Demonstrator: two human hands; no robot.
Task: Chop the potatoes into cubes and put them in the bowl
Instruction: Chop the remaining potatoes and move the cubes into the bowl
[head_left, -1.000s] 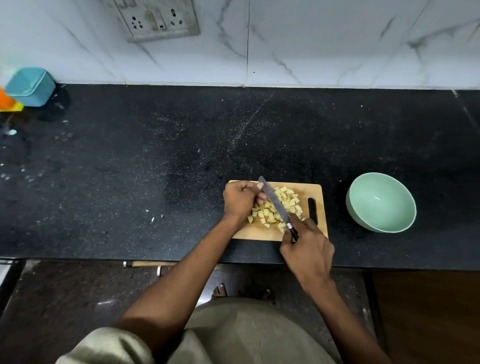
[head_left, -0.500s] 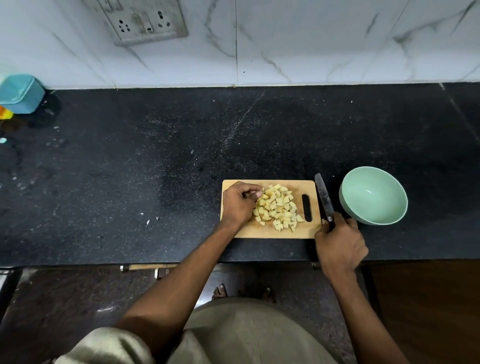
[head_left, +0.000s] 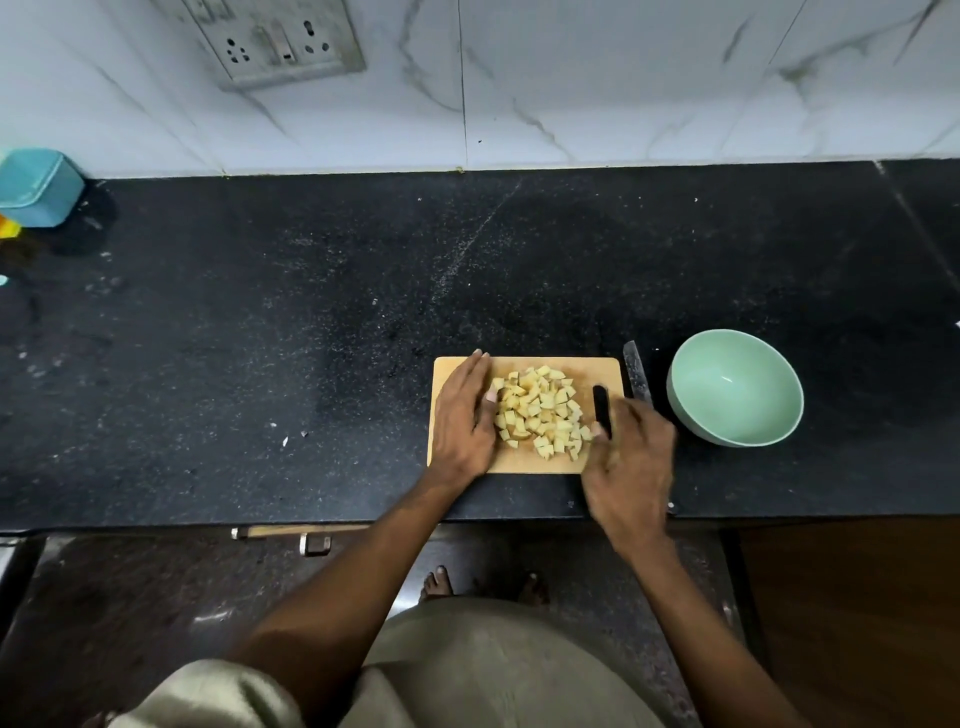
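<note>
Head view: cubes cut, both hands closing on the pile

Head cam looks down on a black counter (head_left: 260, 338) w/ a marble wall behind. Wooden cutting board (head_left: 524, 465) sits near the front edge; mint bowl (head_left: 735, 387) stands to its right, apart from it, nothing visible inside. Knife (head_left: 637, 376) lies on the counter in the gap betw. board and bowl, blade pointing away from the person, handle end hidden under the right hand.

Left hand (head_left: 465, 415) lies flat on the board's left part, fingers straight and pressed together, their inner edge touching the left side of the potato cubes (head_left: 543, 410). Right hand (head_left: 631, 457) is over the board's right front corner, blurred; fingers look loosely extended toward the pile, holding nothing as far as can be told, fingertips just beside the cubes' right edge.

Key relation: pile sits betw. the two hands, mid-board, running roughly front to back; bowl lies to the right, past the knife, so right hand is nearer to it. Chopping looks done; the transfer isn't, probably a two-handed scoop & carry to the right. Risk: loose cubes slipping out on the way.
</note>
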